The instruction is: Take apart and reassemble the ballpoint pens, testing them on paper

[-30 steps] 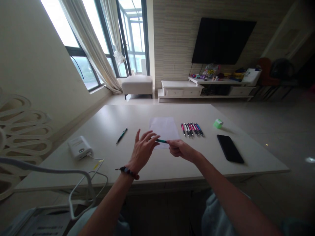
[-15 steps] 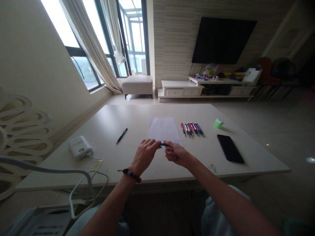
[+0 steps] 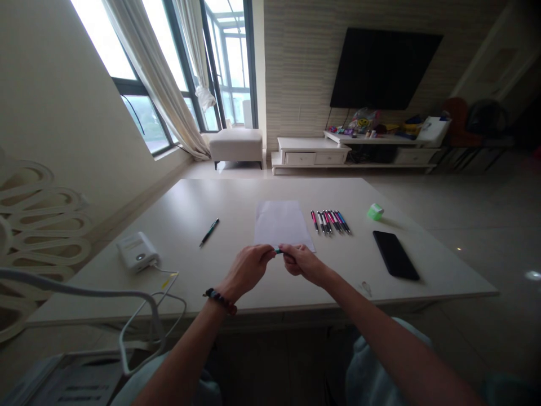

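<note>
Between my two hands is a teal pen (image 3: 278,251), mostly covered by the fingers. My left hand (image 3: 250,266) is closed on its left end, and my right hand (image 3: 303,264) grips its right end in a fist. Both hands hover at the near edge of a white sheet of paper (image 3: 282,223). A second dark teal pen (image 3: 209,232) lies by itself on the table, left of the paper. To the right of the sheet, several pens (image 3: 329,222) in pink, white, red and blue lie side by side in a row.
On the white table (image 3: 220,197), a black phone (image 3: 395,255) and a small green container (image 3: 375,212) sit at the right. A white power adapter (image 3: 137,252) with a cable (image 3: 169,290) stands at the left. A small ring-like item (image 3: 366,288) lies near the front edge.
My left hand has turned and its fingers have curled lower around the pen's left end. The right hand has barely moved, and the objects on the table stay put.
</note>
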### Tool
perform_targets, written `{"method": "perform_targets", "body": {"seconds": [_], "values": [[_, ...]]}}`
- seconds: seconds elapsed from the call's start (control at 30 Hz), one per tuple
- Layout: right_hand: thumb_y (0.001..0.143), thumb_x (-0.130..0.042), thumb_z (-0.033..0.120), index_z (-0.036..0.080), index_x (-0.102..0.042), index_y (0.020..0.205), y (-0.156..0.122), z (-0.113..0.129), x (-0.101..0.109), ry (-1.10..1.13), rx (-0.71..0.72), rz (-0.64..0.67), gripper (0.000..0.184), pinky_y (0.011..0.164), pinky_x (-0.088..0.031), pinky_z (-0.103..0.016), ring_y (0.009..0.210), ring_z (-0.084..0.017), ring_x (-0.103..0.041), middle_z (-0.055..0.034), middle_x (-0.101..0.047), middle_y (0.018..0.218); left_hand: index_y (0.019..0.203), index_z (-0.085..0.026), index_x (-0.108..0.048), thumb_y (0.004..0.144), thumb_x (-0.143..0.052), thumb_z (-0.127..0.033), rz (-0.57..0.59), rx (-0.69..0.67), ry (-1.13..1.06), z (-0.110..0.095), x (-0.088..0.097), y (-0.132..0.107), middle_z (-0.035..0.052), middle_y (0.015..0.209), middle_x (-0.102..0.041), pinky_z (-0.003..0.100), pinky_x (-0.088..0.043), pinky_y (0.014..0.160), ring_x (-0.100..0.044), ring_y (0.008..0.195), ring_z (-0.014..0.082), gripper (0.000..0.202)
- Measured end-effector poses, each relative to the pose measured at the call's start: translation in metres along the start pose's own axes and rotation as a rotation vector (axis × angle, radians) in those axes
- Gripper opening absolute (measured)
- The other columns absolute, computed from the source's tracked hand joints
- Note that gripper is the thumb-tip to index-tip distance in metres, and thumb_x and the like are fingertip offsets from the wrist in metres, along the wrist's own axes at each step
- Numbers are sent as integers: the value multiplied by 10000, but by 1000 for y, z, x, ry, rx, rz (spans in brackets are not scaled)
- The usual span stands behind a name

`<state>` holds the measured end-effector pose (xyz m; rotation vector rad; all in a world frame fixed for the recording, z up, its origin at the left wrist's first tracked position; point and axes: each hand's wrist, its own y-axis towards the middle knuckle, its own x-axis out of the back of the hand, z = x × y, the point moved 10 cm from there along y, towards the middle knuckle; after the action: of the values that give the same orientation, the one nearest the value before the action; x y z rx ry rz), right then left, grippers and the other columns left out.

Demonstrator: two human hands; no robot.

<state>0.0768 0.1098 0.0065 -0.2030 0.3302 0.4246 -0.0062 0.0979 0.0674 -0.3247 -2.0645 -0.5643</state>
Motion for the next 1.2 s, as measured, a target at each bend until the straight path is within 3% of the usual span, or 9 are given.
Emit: {"method": "perform_targets", "body": {"seconds": [0.2,0.43,0.63,0.83,0.9,1.03,1.2], "values": [[695,-663,520,188,-395,481,2,1,18,147,47,-292,477,342,-130,-201,301,-31,-235,91,-298,334,978,-213,-622,931,-405,-320,-224,-46,191,-7,17,-1,46,855,-655,281,-404,738,-581,782,168,246],[679,-652,519,208,-306,506,2,1,31,135,115,-483,496,331,-116,-179,312,-19,-193,113,-253,360,1083,-214,-568,946,-387,-280,-265,-171,366,-22,8,-4,34,840,-633,283,-396,726,-551,765,156,236],[726,-589,435,213,-307,491,3,15,34,79,211,-431,429,336,-154,-193,313,-28,-206,105,-261,362,987,-190,-592,956,-337,-332,-195,-87,348,-26,0,-3,33,766,-612,259,-347,593,-538,663,149,293],[801,-521,457,199,-343,478,-5,34,32,-227,277,-396,450,354,-216,-206,326,-48,-290,70,-327,362,786,-178,-634,938,-304,-438,-28,131,-217,0,-11,0,-24,556,-548,211,-329,510,-476,505,104,447],[799,-529,499,191,-370,501,-6,36,29,-241,296,-381,457,359,-227,-202,335,-47,-302,70,-345,382,771,-174,-641,923,-340,-450,-33,155,-289,7,-8,2,-27,550,-550,209,-338,513,-482,514,105,436],[766,-576,534,169,-458,581,-3,37,25,-219,287,-347,425,362,-245,-192,357,-48,-348,61,-412,441,866,-181,-638,911,-420,-374,-174,111,-174,11,11,2,7,723,-652,228,-385,607,-559,636,126,295],[739,-636,459,146,-560,681,-1,37,22,-256,209,-271,328,378,-297,-187,421,-67,-460,17,-543,549,973,-208,-623,916,-447,-310,-240,44,27,7,19,1,45,939,-691,285,-402,728,-612,803,172,212]]}}
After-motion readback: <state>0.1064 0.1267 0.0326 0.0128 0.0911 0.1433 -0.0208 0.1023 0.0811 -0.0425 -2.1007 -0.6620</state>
